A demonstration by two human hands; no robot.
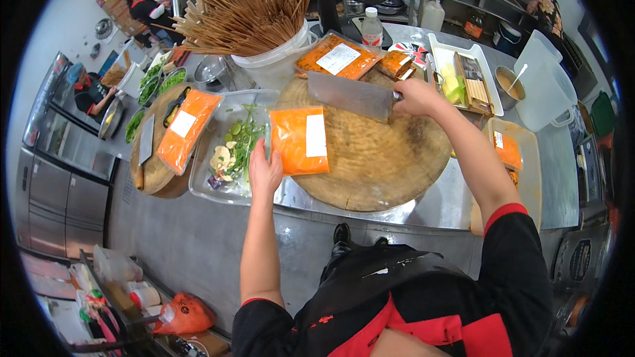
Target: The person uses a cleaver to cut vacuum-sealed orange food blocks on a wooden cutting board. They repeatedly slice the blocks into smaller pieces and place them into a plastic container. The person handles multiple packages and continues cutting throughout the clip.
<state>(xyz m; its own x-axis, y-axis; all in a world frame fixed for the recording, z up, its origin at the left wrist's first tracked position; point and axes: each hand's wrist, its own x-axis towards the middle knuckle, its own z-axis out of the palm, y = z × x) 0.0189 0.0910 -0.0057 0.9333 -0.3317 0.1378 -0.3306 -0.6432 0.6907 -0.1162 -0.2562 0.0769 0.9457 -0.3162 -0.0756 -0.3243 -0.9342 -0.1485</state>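
Note:
My right hand (416, 98) grips the handle of a wide cleaver (349, 95), its blade pointing left over the back of a round wooden chopping block (377, 158). At the block's left edge, my left hand (265, 166) holds the left side of an orange plastic packet (292, 141) with a white label. Behind the blade lies a larger sealed packet of orange-red food (340, 57), with smaller packets (395, 64) beside it. Left of my left hand, a clear plastic tray (198, 178) holds green herbs, pale slices and purple scraps.
Another orange packet (191, 129) and a second cleaver (147, 140) lie on a smaller block (161, 186). Behind stand a white bucket of brown sticks (278, 67) and a bottle (371, 27). At right are a white tray (439, 47) and a plastic tub (533, 183). Several people stand farther off.

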